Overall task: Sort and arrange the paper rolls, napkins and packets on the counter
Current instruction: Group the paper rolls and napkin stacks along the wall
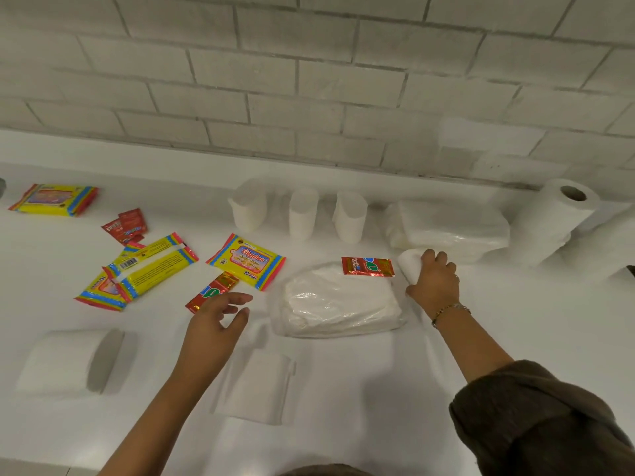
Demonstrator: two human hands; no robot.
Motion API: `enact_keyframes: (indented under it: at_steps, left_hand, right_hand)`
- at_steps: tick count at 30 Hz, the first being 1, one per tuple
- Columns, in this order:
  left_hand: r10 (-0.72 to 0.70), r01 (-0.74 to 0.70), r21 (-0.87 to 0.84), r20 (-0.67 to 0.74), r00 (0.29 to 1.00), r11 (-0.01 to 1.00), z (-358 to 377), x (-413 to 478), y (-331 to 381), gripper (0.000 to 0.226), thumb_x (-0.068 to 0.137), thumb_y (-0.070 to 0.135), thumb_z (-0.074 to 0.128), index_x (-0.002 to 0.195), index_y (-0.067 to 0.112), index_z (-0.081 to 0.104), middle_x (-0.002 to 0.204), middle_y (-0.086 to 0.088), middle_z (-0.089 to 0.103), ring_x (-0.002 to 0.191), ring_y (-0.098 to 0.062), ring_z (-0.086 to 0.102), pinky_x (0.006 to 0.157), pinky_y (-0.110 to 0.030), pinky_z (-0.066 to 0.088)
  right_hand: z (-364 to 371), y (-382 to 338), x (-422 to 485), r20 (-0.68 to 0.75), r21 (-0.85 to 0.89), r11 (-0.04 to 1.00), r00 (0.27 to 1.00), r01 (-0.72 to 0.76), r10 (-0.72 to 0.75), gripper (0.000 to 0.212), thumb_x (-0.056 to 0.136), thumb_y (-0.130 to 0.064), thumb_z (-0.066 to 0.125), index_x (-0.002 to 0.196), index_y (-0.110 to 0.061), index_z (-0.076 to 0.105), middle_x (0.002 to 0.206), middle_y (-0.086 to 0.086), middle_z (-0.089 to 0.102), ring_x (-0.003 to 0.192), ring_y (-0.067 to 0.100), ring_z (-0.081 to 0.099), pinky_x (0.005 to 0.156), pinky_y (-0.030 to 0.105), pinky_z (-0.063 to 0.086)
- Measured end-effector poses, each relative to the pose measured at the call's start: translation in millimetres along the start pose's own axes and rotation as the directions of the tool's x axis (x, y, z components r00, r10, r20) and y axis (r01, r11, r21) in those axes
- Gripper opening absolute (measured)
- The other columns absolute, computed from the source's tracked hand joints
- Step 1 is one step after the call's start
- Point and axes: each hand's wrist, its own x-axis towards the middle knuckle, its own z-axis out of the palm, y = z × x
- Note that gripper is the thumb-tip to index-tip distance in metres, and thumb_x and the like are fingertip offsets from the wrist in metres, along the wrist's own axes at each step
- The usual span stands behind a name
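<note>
White brick tiles back the white surface (343, 424). Against them stand a tall paper towel roll (556, 221), a wrapped napkin stack (450, 231) and three small upright rolls (302, 214). A bagged napkin pack (340, 304) lies mid-surface, with a red sachet (367, 266) on its far edge. Yellow wipes packets (245, 259) are scattered to the left. The right hand (434, 281) grips a small white roll (410, 264) beside that sachet. The left hand (220, 314) hovers with its fingers loose, holding nothing, near a second red sachet (211, 292).

yellow wipes packet (245, 261) is showing "Giggles" in red script | its lower right corner is carrying "10 wipes" | overturned yellow packet (154, 266), left of the Giggles packet, is showing a barcode, digits unreadable | red sachet (367, 266), right of the Giggles packet, is bearing print too blurred to read
</note>
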Motion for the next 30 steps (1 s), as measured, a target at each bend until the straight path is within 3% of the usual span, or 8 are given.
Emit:
enact_keyframes:
  at_steps: [3,8,11,15,18,23,26,30]
  left_hand:
    - [0.018,-0.018,-0.004,0.006,1.0,1.0,0.6,-0.2,0.9,0.017,0.087,0.009,0.06,0.1,0.018,0.066,0.11,-0.002,0.063,0.093,-0.013,0.054,0.076,-0.019,0.038]
    - [0.053,-0.052,-0.017,0.062,0.997,0.999,11.9,11.9,9.6,0.017,0.086,0.011,0.062,0.093,0.026,0.064,0.108,-0.002,0.064,0.097,-0.019,0.059,0.074,-0.019,0.042]
    - [0.11,-0.109,-0.016,0.131,0.985,0.994,31.3,26.8,30.1,0.025,0.086,0.012,0.061,0.086,0.037,0.06,0.103,0.003,0.062,0.094,-0.015,0.058,0.075,-0.02,0.044]
    - [0.221,-0.244,0.075,0.234,0.947,0.967,70.1,51.0,58.6,0.019,0.086,0.014,0.061,0.1,0.025,0.065,0.11,0.001,0.06,0.09,-0.011,0.055,0.08,-0.024,0.044]
    - [0.266,-0.323,0.147,0.311,0.912,0.935,102.5,69.1,81.6,0.024,0.087,0.02,0.06,0.111,0.021,0.064,0.122,-0.002,0.055,0.099,-0.013,0.055,0.081,-0.02,0.04]
    - [0.192,-0.352,0.314,0.442,0.876,0.882,150.0,93.7,95.8,0.038,0.09,0.025,0.055,0.128,0.019,0.053,0.135,-0.008,0.05,0.121,-0.022,0.048,0.096,-0.028,0.041]
    - [0.143,-0.379,0.439,0.482,0.864,0.815,164.3,99.7,91.8,0.039,0.093,0.026,0.049,0.131,0.018,0.05,0.134,-0.009,0.053,0.121,-0.025,0.049,0.101,-0.038,0.042]
    - [0.155,-0.395,0.498,0.455,0.877,0.772,167.9,99.7,87.3,0.035,0.091,0.027,0.053,0.125,0.019,0.056,0.124,-0.007,0.06,0.11,-0.024,0.056,0.093,-0.037,0.044]
  right_hand:
    - [-10.4,5.0,-9.4,-0.04,0.17,0.985,0.999,-0.019,0.027,0.065,0.066,-0.015,0.072,0.122,0.0,0.041,0.114,0.021,0.05,0.094,0.038,0.051,0.072,0.04,0.045]
    - [-30.8,22.0,-48.6,-0.15,0.319,0.943,0.978,-0.09,0.144,0.054,0.067,-0.025,0.073,0.115,-0.01,0.051,0.098,0.011,0.063,0.092,0.033,0.053,0.079,0.039,0.039]
    - [-46.1,26.0,-76.6,-0.101,0.564,0.817,0.972,-0.12,0.213,0.061,0.07,-0.021,0.074,0.122,-0.015,0.043,0.105,0.008,0.06,0.089,0.029,0.056,0.075,0.038,0.048]
    - [-59.4,26.8,-106.6,-0.055,0.739,0.662,0.967,-0.128,0.248,0.073,0.07,-0.017,0.075,0.13,-0.021,0.033,0.11,0.0,0.05,0.09,0.022,0.054,0.066,0.027,0.044]
    - [-63.0,29.2,-122.1,-0.038,0.792,0.596,0.963,-0.134,0.267,0.078,0.069,-0.016,0.075,0.132,-0.024,0.03,0.111,-0.002,0.048,0.093,0.02,0.054,0.061,0.021,0.044]
    - [-65.3,37.3,-137.1,-0.017,0.812,0.567,0.964,-0.142,0.266,0.081,0.068,-0.015,0.075,0.132,-0.027,0.027,0.114,-0.001,0.05,0.097,0.022,0.055,0.07,0.029,0.049]
    - [-66.7,43.6,-139.8,-0.023,0.819,0.559,0.965,-0.131,0.261,0.082,0.067,-0.015,0.075,0.132,-0.029,0.026,0.115,0.002,0.051,0.098,0.023,0.055,0.069,0.029,0.049]
    - [-65.8,47.1,-141.1,-0.02,0.824,0.553,0.969,-0.123,0.246,0.087,0.067,-0.013,0.076,0.134,-0.031,0.023,0.12,0.001,0.048,0.1,0.023,0.054,0.072,0.03,0.05]
